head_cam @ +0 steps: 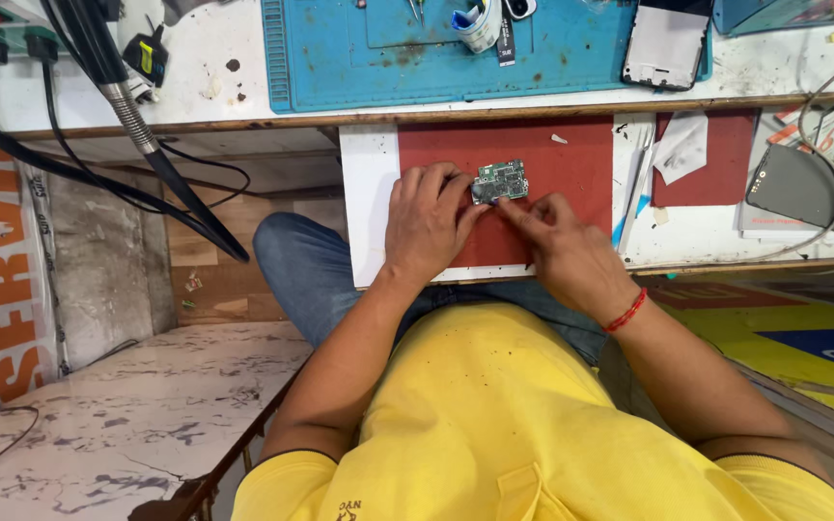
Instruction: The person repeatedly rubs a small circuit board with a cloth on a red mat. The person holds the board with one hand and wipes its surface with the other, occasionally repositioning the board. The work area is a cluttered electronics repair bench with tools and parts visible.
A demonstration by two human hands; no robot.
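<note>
- My left hand [425, 224] lies palm down on the red mat [571, 159], fingers curled loosely, their tips pinning the left edge of the small green circuit board [500, 180].
- My right hand [562, 249] comes in from about 4 o'clock of the board; its forefinger is stretched out and touches the board's lower edge, while the other fingers are folded in. Whether something thin sits between those fingers, I cannot tell.
- The circuit board rests flat on the red mat, near its middle, just at 1 o'clock from my left hand's knuckles.
- A red thread band [626, 313] circles my right wrist.
- The red mat sits on a white pull-out board [367, 193] below the tabletop [205, 58] edge.
- At 12 o'clock from the board, on the tabletop, lies a blue work mat [340, 58] with a roll of tape [478, 23] on it.
- At 1 o'clock, a phone frame [666, 43] lies on the blue mat's right end.
- At 3 o'clock, well apart, a grey phone back [795, 185] lies with a thin cable looped over it.
- At 10 o'clock, a black hose with a metal neck [127, 106] slants down from the tabletop.
</note>
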